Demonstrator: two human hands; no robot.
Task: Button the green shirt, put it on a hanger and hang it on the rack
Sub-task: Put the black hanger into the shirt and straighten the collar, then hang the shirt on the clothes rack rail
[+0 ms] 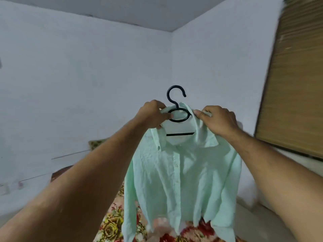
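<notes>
Both bare forearms reach up and forward, raised before the chest; the left hand (153, 113) is pinched closed, thumb forward; the right hand (217, 119) is clenched likewise, knuckles up.

pale bluish-white walls (70, 75) meet at a corner under a grey ceiling (139, 13); a bamboo blind (293, 84) hangs right, a floral bedspread (111, 224) lies below.
</notes>
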